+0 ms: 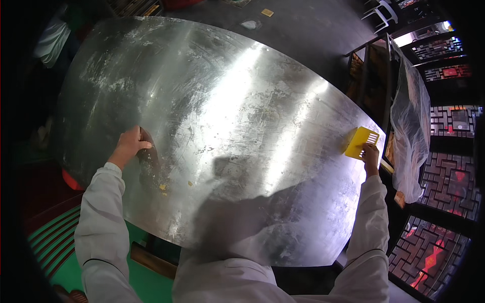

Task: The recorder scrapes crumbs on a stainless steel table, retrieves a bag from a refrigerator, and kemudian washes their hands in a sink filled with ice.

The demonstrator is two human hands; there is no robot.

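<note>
A broad metal tabletop, scuffed and patched with pale residue, lies before me. Over its left part is my left hand, fingers curled down; what is under them is hidden. At the right edge my right hand grips a yellow plastic scraper with slots, its flat blade close over the metal. Whether the blade touches the metal I cannot tell. Small yellowish scraps lie on the metal below my left hand, with another scrap a little to their right.
Beyond the right edge stands a dark-framed rack, with clear plastic sheeting hanging beside it. A white chair is at the top right. A wooden piece is below the near edge. Lattice panels line the right side.
</note>
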